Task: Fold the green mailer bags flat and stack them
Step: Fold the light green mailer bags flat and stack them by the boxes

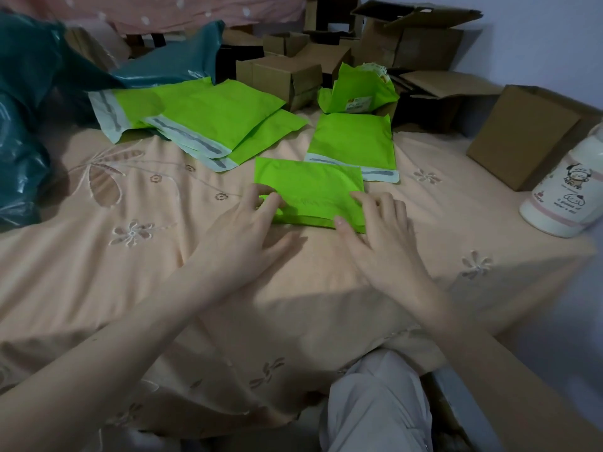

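A folded green mailer bag [313, 187] lies flat on the peach bedsheet in the middle. My left hand [248, 230] presses its left edge with straight fingers. My right hand [381, 236] lies flat on its right lower corner, thumb at the fold. Behind it rests an unfolded green mailer [354, 143] with its white adhesive strip toward me. A loose pile of several unfolded green mailers [202, 122] spreads at the back left. A crumpled, opened green mailer [359, 89] with a label stands at the back.
Several brown cardboard boxes [421, 44] crowd the back, and one box [522, 135] sits at the right. A white bottle [567, 190] with cartoon print stands at the right edge. Dark teal plastic bags [29, 102] lie at the left. My knee [375, 402] shows below.
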`<state>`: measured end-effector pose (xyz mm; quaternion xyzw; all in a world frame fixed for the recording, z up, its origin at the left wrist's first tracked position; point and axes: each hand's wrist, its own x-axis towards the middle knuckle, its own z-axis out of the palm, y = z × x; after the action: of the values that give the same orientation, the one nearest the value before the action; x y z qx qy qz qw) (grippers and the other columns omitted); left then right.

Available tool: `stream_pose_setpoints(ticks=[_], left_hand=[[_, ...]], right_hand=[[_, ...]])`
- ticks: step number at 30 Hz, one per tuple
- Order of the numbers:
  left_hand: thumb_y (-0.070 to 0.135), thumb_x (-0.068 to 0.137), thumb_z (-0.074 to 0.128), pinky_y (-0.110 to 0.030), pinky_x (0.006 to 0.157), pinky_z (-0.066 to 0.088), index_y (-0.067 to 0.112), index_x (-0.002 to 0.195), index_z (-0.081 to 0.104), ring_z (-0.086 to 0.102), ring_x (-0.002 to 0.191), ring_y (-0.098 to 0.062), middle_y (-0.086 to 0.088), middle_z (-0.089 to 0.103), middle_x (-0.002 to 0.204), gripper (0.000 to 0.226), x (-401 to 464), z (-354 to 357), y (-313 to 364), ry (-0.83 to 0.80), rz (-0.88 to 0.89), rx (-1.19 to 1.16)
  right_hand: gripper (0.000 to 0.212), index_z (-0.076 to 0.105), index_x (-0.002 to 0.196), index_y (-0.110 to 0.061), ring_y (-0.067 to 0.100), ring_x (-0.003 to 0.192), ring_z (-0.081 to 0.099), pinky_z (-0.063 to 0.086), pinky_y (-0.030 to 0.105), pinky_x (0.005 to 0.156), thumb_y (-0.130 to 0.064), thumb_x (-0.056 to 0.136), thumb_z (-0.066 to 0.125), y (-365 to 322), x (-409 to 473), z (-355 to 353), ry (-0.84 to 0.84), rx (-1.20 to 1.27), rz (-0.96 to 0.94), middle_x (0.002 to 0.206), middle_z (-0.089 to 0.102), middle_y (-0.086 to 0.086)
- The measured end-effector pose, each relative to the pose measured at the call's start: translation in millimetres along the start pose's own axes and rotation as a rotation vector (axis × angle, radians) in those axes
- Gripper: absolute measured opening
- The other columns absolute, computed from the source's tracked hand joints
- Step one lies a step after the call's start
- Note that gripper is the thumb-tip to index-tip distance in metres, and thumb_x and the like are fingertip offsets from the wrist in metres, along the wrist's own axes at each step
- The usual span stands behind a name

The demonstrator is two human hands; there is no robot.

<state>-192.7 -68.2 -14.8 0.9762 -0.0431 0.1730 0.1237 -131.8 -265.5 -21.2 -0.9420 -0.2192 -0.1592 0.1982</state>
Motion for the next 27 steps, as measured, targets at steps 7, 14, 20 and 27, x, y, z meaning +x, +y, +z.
stream_pose_setpoints(ticks=[7, 14, 20, 27], left_hand=[[0.063, 0.083, 0.025, -0.039, 0.069, 0.048, 0.016, 0.103, 0.047, 0.061, 0.085, -0.031, -0.003, 0.047, 0.118, 0.055, 9.3, -2.9, -0.4, 0.057, 0.025, 0.004], [0.058, 0.087, 0.033, -0.042, 0.069, 0.047, 0.014, 0.105, 0.044, 0.060, 0.079, -0.028, -0.003, 0.046, 0.112, 0.049, 16.2, 5.2, 0.6, 0.104, -0.007, -0.083], [0.060, 0.084, 0.043, -0.035, 0.088, 0.044, 0.012, 0.124, 0.042, 0.054, 0.103, -0.022, -0.006, 0.042, 0.122, 0.062, 20.1, 11.3, -6.2, 0.219, -0.075, -0.209], [0.044, 0.083, 0.062, -0.036, 0.075, 0.058, 0.021, 0.140, 0.023, 0.068, 0.068, -0.013, -0.005, 0.065, 0.097, 0.074, 62.7, -1.3, 30.5, 0.118, -0.430, -1.016]], right_hand=[[0.047, 0.040, 0.138, -0.013, 0.026, 0.132, 0.034, 0.027, 0.034, 0.108, -0.032, 0.096, 0.047, 14.0, 53.0, -14.1, -0.102, 0.196, -0.008, 0.141, 0.042, 0.009], [0.055, 0.054, 0.129, -0.016, 0.021, 0.119, 0.053, 0.043, 0.035, 0.097, -0.044, 0.082, 0.064, 7.7, 79.6, -13.5, -0.337, 0.185, 0.035, 0.128, 0.059, 0.005], [0.044, 0.047, 0.108, -0.018, 0.018, 0.104, 0.057, 0.047, 0.034, 0.091, -0.032, 0.077, 0.075, 21.5, 73.6, -15.1, -0.348, 0.600, 0.180, 0.115, 0.058, 0.001], [0.046, 0.048, 0.101, -0.021, 0.024, 0.099, 0.064, 0.051, 0.045, 0.091, -0.033, 0.071, 0.080, 38.3, 80.5, -27.8, -0.026, 0.829, 0.272, 0.110, 0.065, 0.007]])
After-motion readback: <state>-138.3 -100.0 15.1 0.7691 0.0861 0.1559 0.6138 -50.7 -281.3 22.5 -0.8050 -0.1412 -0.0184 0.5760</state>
